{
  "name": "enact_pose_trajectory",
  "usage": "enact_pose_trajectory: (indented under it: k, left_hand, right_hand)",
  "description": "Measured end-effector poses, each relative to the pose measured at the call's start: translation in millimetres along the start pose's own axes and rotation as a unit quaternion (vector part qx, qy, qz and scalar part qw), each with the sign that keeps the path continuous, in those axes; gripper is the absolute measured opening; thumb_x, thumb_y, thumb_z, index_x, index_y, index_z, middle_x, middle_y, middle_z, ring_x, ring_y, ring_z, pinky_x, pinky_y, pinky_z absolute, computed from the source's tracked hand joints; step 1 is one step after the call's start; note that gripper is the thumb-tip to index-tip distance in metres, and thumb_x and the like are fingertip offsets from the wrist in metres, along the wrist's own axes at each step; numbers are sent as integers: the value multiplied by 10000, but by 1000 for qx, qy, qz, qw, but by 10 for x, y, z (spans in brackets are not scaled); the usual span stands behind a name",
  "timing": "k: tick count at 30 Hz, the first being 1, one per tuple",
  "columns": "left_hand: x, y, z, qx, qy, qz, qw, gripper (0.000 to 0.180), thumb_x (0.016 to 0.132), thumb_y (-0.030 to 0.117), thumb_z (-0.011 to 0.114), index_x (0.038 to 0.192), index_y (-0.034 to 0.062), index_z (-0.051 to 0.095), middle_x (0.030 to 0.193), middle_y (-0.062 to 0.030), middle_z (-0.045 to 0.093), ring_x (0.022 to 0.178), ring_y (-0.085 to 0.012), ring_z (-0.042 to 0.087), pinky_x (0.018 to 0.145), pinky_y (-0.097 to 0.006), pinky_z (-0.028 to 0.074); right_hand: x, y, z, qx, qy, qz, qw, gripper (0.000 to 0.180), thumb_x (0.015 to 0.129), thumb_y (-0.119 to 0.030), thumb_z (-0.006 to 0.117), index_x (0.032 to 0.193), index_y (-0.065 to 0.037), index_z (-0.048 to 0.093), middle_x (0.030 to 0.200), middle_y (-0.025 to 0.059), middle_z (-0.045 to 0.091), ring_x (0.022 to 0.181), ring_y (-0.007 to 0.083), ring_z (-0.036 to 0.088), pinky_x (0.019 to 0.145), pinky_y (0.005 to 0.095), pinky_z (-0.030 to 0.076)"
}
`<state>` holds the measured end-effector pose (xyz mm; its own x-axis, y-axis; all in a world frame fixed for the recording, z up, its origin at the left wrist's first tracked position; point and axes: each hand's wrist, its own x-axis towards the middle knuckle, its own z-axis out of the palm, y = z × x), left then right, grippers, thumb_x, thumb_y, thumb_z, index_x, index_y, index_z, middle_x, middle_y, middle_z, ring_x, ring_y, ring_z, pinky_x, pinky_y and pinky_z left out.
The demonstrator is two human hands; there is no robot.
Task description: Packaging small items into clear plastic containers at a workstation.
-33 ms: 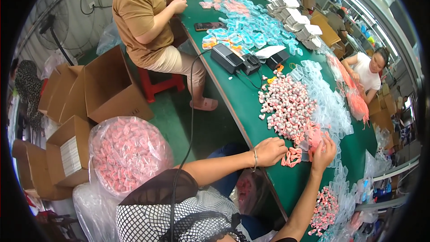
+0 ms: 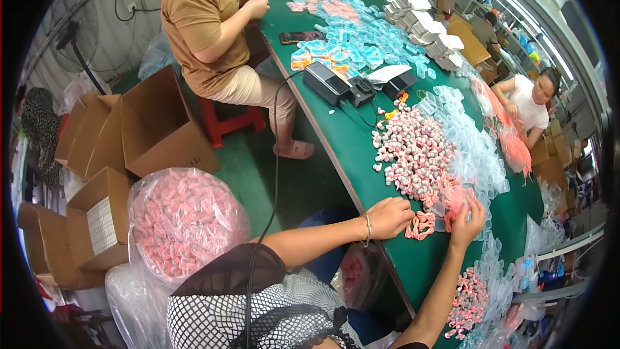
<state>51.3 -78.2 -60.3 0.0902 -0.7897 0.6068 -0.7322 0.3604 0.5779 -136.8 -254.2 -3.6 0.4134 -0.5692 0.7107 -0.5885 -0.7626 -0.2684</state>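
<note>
At the near edge of the green table (image 2: 342, 148), my left hand (image 2: 392, 218) has its fingers pinched together at the side of a folded coral cord (image 2: 422, 225). My right hand (image 2: 467, 222) curls round a small clear plastic case (image 2: 442, 212), its fingers partly hiding it. Coral cords (image 2: 454, 195) lie bunched just beyond the right fingers. Ahead of both hands spreads a heap of small pink-and-grey earbuds (image 2: 416, 152). Beside that heap lies a bank of clear plastic cases (image 2: 475, 155).
Black boxy devices (image 2: 326, 83) and a phone (image 2: 301, 37) sit farther up the table, near blue cases (image 2: 368, 32). Left are open cartons (image 2: 155, 123) and a bag of pink pieces (image 2: 187, 220). A black cable (image 2: 278, 155) crosses the view. Co-workers sit left (image 2: 200, 19) and across (image 2: 531, 98).
</note>
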Motion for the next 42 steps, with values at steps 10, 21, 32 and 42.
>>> enact_pose_trajectory:
  k: [10,21,32,42]
  left_hand:
    - [-5,16,-40,7,-24,1,1000,200,877,190,659,1054,96,662,937,-74,583,918,-274,574,806,-402,475]
    - [-33,43,-73,23,-36,0,999,188,848,177,689,1018,103,661,966,-68,590,938,-276,571,827,-400,470]
    - [23,-67,-139,-52,3,23,998,236,784,160,716,990,69,649,905,-123,604,885,-335,595,776,-431,496]
    - [331,-214,-448,186,115,-55,974,211,780,124,719,986,115,674,909,-68,610,896,-263,596,754,-396,450]
  right_hand:
    - [-561,-45,-605,289,33,249,924,204,958,-33,568,1137,22,651,1003,27,636,859,100,578,769,241,478]
    - [-1298,-650,-1060,-98,-181,281,937,301,824,-122,670,1110,-38,631,621,100,521,547,270,510,559,424,427]
    - [-1391,-528,-779,-33,-116,139,983,162,827,-125,699,943,-38,625,742,86,524,677,264,523,639,389,429]
    - [-1394,-587,-819,-8,-98,171,980,141,839,-120,696,948,-51,639,732,62,521,669,239,508,638,382,420]
